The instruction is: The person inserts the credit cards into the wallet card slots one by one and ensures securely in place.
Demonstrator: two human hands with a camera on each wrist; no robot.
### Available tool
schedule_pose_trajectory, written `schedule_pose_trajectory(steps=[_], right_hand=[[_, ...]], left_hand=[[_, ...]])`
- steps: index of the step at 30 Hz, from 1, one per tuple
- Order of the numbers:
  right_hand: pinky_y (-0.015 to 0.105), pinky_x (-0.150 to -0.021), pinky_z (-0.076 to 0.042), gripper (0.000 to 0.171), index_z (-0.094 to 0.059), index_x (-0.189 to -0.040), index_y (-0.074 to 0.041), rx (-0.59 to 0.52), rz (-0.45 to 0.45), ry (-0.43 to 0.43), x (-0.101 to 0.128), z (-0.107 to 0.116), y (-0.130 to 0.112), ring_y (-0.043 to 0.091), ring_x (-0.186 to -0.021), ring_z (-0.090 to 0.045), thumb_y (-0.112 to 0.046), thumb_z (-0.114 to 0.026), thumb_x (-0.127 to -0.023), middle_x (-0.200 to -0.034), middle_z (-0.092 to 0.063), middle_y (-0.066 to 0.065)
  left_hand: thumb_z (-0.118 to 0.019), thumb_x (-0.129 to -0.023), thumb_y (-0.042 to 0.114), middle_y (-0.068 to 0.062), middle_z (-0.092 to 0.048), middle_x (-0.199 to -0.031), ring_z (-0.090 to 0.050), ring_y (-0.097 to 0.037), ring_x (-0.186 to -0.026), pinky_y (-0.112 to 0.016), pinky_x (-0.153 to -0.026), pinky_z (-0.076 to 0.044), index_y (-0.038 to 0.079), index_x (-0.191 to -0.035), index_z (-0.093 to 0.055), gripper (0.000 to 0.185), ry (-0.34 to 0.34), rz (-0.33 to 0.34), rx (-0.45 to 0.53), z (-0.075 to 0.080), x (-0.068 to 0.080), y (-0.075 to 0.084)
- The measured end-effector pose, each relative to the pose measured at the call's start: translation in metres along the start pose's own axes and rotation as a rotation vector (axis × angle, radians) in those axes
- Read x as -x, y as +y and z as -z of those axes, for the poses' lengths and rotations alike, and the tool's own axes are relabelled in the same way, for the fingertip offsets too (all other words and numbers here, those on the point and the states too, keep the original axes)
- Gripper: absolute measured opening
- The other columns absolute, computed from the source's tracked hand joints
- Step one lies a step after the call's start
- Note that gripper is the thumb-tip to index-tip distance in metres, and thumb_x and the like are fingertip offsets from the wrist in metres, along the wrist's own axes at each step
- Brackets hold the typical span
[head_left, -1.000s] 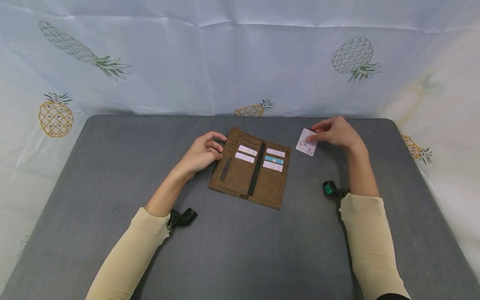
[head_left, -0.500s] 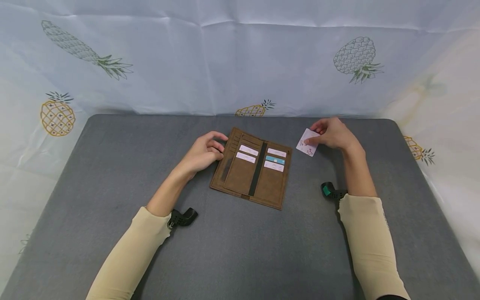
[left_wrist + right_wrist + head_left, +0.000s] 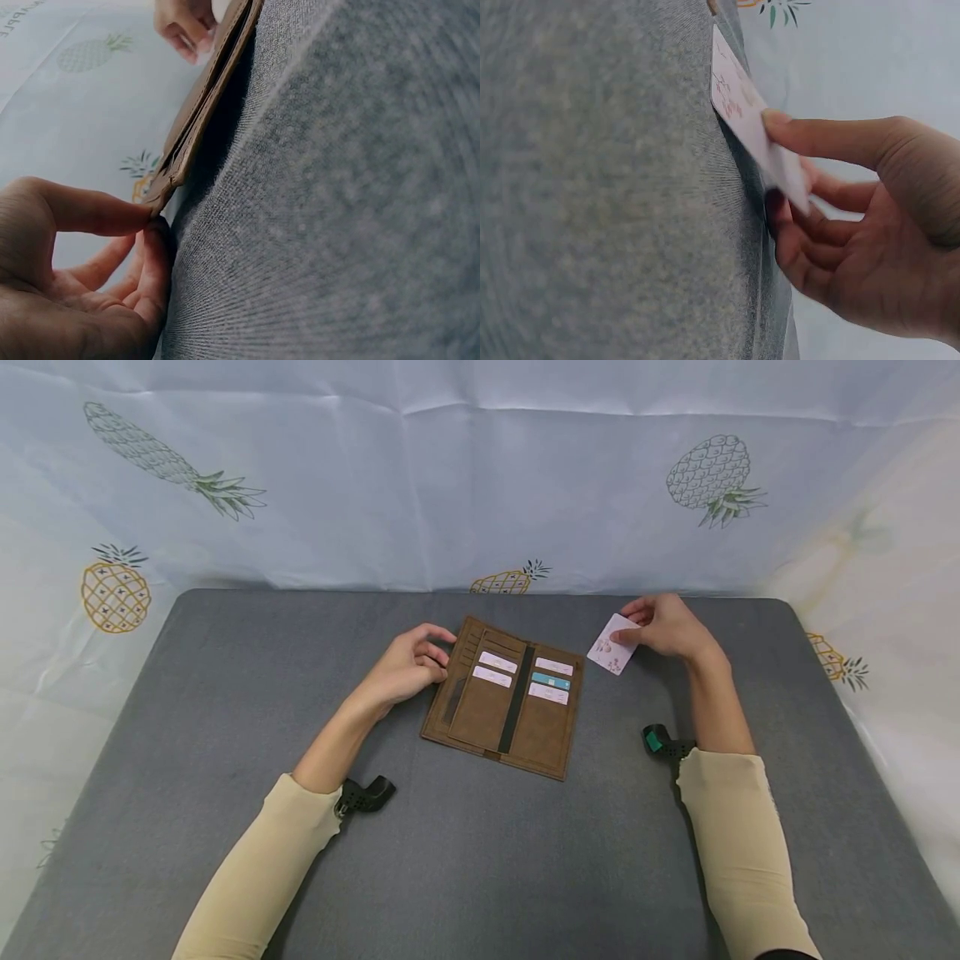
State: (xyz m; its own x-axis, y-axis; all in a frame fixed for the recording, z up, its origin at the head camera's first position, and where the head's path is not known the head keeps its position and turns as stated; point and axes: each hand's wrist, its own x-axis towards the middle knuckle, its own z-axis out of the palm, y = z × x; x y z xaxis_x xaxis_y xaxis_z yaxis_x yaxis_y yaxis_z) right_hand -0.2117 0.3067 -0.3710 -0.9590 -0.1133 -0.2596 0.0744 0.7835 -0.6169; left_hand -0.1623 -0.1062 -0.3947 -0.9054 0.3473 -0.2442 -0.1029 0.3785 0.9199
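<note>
A long brown wallet (image 3: 502, 697) lies open on the grey table (image 3: 225, 693), with several cards in its slots. My left hand (image 3: 408, 664) rests at the wallet's left edge, fingertips touching it; the left wrist view shows the fingers (image 3: 97, 214) pressing on that edge of the wallet (image 3: 202, 112). To the right of the wallet, my right hand (image 3: 663, 625) pinches a white card (image 3: 611, 653) with small pink marks, held tilted just above the table. In the right wrist view the thumb (image 3: 825, 139) lies on top of the card (image 3: 742, 112), other fingers beneath.
A white cloth with pineapple prints (image 3: 705, 477) hangs behind and beside the table. Black wrist camera mounts (image 3: 363, 795) sit at both cream sleeves. Bare grey surface spreads in front of and left of the wallet.
The right hand has lifted and tilted the white card slightly and brought it a little toward the wallet. The left hand and the wallet have stayed put.
</note>
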Motion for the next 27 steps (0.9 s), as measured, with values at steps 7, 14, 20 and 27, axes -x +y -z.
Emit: schedule_pose_trajectory(steps=[7,14,20,27], right_hand=[[0.024,-0.067,-0.046,0.036,-0.064,-0.131,0.004,-0.052,0.116,0.075,-0.001,-0.003,-0.003,0.011,-0.082,-0.062,-0.013,-0.075,-0.102,-0.112,-0.069,0.02],[0.025,-0.064,-0.054,0.035,-0.068,-0.139,-0.002,-0.138,0.16,0.134,0.0,-0.007,-0.008,0.008,-0.066,-0.061,-0.016,-0.07,-0.106,-0.09,-0.072,0.006],[0.028,-0.067,-0.056,0.039,-0.065,-0.146,-0.002,-0.292,0.145,0.11,0.001,-0.011,-0.022,0.013,-0.07,-0.063,-0.009,-0.063,-0.107,-0.093,-0.07,-0.006],[0.028,-0.076,-0.062,0.039,-0.065,-0.144,-0.002,-0.448,0.162,0.076,0.0,-0.031,-0.046,0.011,-0.075,-0.069,-0.006,-0.066,-0.105,-0.098,-0.076,-0.005]], left_hand=[[-0.062,-0.1,-0.002,-0.011,-0.064,-0.11,-0.063,-0.023,-0.087,-0.035,-0.083,-0.05,0.012,-0.147,-0.057,0.05,0.004,0.006,-0.007,0.0,0.001,0.0],[-0.062,-0.099,-0.003,-0.012,-0.063,-0.111,-0.063,-0.025,-0.088,-0.036,-0.084,-0.05,0.011,-0.147,-0.058,0.049,0.003,0.002,-0.002,0.0,0.001,0.0],[-0.062,-0.099,-0.004,-0.012,-0.064,-0.109,-0.067,-0.024,-0.091,-0.034,-0.086,-0.054,0.009,-0.146,-0.058,0.049,-0.014,-0.015,0.004,0.001,0.001,0.0],[-0.065,-0.098,-0.003,-0.01,-0.065,-0.106,-0.062,-0.02,-0.086,-0.03,-0.083,-0.051,0.008,-0.145,-0.059,0.049,-0.035,-0.025,-0.002,0.003,0.002,0.0]])
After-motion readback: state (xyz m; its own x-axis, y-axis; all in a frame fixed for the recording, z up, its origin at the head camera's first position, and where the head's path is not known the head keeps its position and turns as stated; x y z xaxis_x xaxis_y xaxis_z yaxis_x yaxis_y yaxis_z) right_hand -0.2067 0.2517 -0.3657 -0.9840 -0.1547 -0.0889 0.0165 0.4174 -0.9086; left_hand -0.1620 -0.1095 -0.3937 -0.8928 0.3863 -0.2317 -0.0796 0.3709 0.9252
